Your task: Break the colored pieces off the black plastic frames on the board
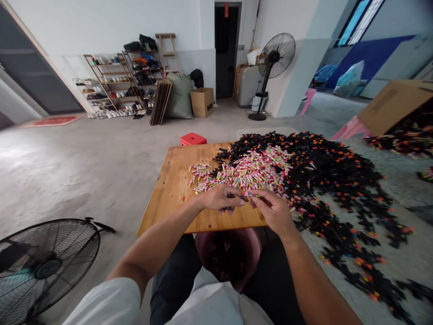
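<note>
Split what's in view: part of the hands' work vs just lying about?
In the work:
left hand and right hand, pinching one small piece between them
coloured pieces
black pieces
board
pink tub

Lying about:
near fan
far fan
red stool
shoe racks
box

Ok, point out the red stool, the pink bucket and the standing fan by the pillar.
red stool (193,138), head view, on its top face.
pink bucket (201,243), head view, on its left rim.
standing fan (277,55), head view, on the round grille.
</note>
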### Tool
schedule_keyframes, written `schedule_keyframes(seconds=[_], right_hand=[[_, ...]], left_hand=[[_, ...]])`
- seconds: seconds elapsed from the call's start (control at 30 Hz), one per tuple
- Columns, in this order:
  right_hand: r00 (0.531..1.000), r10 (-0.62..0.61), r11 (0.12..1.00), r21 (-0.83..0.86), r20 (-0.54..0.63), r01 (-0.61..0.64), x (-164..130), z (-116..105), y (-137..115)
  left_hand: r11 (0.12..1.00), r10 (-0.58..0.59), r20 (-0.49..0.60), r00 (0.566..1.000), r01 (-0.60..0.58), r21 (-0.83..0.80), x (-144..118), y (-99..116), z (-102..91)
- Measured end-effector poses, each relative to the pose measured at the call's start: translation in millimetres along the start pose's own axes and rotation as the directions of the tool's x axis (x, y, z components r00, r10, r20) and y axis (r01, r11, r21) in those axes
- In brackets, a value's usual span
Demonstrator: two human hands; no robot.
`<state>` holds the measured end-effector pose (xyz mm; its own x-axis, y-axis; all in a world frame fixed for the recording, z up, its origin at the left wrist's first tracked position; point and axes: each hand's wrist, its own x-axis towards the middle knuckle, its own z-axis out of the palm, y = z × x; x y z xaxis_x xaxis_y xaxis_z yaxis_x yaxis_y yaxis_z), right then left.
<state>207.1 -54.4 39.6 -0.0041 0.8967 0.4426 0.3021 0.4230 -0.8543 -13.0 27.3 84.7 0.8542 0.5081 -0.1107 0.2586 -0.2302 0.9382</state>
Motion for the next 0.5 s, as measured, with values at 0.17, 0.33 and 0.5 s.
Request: schedule_keyframes(seconds=[0.17, 0.33, 0.5], right_hand=[[0.997, -0.016, 1.0, -0.015, 0.081, 0.017, -3.2, -11.0, -2.1], [0.946, 0.166, 0.984, 0.009, 0.278, -0.176, -4.2, -23.1, -1.9], [0.827, 0.38, 0.91, -0.009, 0.415, -0.414, -16.8, -24.4, 17.6]], left_hand=[[0.997, -0.025, 0.021, 0.999, 0.027, -0.067, -1.2, -0.7, 0.0], [0.984, -0.119, 0.074, 0.99, 0.128, -0.122, 1.0, -20.1, 5.7], [0.998, -0.049, 0.146, 0.988, 0.042, 0.049, 11.1, -51.4, -1.4]])
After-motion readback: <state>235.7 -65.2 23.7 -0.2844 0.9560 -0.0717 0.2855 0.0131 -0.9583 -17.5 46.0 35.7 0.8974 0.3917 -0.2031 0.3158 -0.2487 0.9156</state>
